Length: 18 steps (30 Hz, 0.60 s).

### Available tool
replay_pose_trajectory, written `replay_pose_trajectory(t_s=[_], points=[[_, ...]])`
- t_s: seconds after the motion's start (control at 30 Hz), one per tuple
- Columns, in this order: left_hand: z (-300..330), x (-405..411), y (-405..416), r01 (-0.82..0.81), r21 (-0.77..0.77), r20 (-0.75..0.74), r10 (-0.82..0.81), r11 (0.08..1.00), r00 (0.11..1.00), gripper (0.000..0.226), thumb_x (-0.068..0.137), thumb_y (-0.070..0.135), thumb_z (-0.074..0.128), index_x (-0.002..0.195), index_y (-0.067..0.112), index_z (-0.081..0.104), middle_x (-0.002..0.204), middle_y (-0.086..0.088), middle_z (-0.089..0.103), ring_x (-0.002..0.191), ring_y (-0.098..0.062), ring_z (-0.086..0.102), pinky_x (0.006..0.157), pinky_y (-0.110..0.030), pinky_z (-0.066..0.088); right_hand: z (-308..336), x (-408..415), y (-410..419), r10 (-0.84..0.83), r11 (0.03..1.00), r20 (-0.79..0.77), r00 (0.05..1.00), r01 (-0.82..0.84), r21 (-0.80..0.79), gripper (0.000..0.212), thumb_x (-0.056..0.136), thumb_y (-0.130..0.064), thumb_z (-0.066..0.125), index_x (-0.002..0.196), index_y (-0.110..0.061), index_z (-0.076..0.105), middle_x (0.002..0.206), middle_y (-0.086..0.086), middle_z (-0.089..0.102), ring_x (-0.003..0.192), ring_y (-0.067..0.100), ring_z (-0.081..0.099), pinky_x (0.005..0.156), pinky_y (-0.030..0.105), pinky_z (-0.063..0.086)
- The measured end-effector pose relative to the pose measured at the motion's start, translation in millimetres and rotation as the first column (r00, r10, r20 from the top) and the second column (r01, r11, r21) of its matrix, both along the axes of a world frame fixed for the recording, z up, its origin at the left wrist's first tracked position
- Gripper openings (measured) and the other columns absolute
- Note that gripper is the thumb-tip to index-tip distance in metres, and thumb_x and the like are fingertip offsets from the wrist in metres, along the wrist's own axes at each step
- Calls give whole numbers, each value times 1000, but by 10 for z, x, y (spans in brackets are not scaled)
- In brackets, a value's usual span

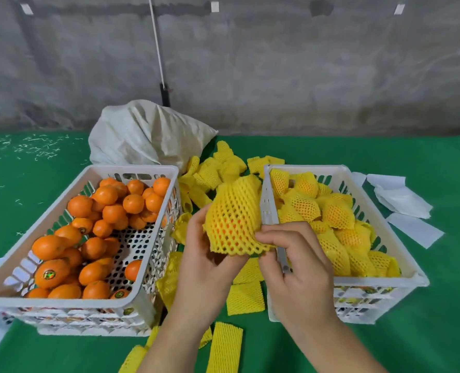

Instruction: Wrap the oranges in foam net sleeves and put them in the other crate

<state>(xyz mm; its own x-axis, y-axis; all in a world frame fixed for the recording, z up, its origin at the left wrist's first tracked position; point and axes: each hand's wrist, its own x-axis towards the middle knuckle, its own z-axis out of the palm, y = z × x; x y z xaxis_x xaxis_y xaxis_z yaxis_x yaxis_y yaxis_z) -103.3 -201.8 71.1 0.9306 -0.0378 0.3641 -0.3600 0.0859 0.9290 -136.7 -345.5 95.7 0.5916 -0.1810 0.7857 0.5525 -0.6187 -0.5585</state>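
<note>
- The left hand (pixel 207 267) and right hand (pixel 296 262) reach in from the bottom edge, forearms bare, and meet between the two crates.
- The left hand cups and grips an orange (pixel 223 224) from below; its fingers curl up the fruit's left side.
- A yellow foam net sleeve (pixel 237 211) covers the orange, the orange skin showing through the mesh holes; the sleeve's open top flares upward.
- The right hand pinches the sleeve's lower right edge between thumb and fingers, just beside the near left corner of the right crate.
- The right crate (pixel 266 208), white plastic, is filled with oranges already in yellow sleeves (pixel 336 214).
- The left crate (pixel 132 297), also white, holds bare oranges (pixel 107 211), heaped at the far end and along the left side; part of its perforated floor shows.
- Loose flat sleeves (pixel 246 298) lie on the green table cover (pixel 412 345) between and in front of the crates, with a larger heap (pixel 218 168) behind them.
- A pale sack (pixel 145 135) sits behind the left crate.
- White paper sheets (pixel 401 195) lie to the right of the right crate.
- A grey concrete wall (pixel 304 71) rises behind the table.
</note>
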Motion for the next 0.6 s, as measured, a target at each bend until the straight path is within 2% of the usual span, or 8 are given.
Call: replay_pose_trajectory(t_s=[0.07,0.17,0.23,0.27,0.37,0.43,0.53,0.6], points=[[32,13,-115,-81,-3,-34,81,997,996,49,71,48,77,109,72,57,106,30,72,97,0,73,68,-22,60,-47,14,-104,36,999,-39,999,-36,5,21,92,-9,56,109,-12,68,106,0,62,108,5,62,90,13,46],[-14,54,-271,-144,-23,-68,142,989,988,48,72,43,77,110,66,59,111,22,73,101,-10,74,82,-39,61,-98,57,-242,89,996,-79,993,-89,6,22,94,-11,56,113,-19,65,107,-3,62,107,6,63,88,15,47],[-47,85,-366,-184,-52,-66,181,981,981,49,76,36,78,115,58,61,114,17,73,103,-15,74,84,-44,63,-123,87,-325,104,994,-69,992,-105,-9,21,94,-10,58,113,-17,65,107,-1,63,108,7,63,88,17,49],[-25,111,-426,-196,-63,-53,193,979,980,51,78,30,78,120,51,60,116,15,71,104,-16,73,84,-41,63,-126,95,-364,99,995,-58,993,-101,-25,19,94,-10,59,112,-15,65,107,0,63,107,8,64,87,18,50],[43,164,-596,-188,-43,81,191,981,978,63,79,19,78,132,42,54,121,22,66,106,-4,69,80,-18,57,-76,87,-522,105,994,-91,990,-104,8,13,91,-14,61,104,-12,64,105,-2,61,103,11,63,84,22,50],[63,200,-669,-155,1,148,153,988,977,71,75,21,79,134,49,50,127,26,62,115,-3,65,86,-17,56,20,46,-609,195,962,-173,965,-154,226,17,92,-28,60,107,-19,61,107,-9,60,102,11,62,84,20,49],[68,250,-741,-82,182,260,33,980,965,72,83,35,83,142,53,46,147,16,48,138,-17,53,99,-23,53,168,50,-624,495,682,-263,828,-183,708,49,82,-58,69,124,-45,50,114,-27,66,105,-2,66,79,12,53],[34,300,-782,-42,358,341,-89,933,936,66,93,44,75,151,49,45,146,18,44,139,-12,50,99,-14,48,139,131,-624,610,520,-252,751,-139,843,65,65,-60,87,122,-57,56,122,-16,70,113,7,68,85,26,58]])
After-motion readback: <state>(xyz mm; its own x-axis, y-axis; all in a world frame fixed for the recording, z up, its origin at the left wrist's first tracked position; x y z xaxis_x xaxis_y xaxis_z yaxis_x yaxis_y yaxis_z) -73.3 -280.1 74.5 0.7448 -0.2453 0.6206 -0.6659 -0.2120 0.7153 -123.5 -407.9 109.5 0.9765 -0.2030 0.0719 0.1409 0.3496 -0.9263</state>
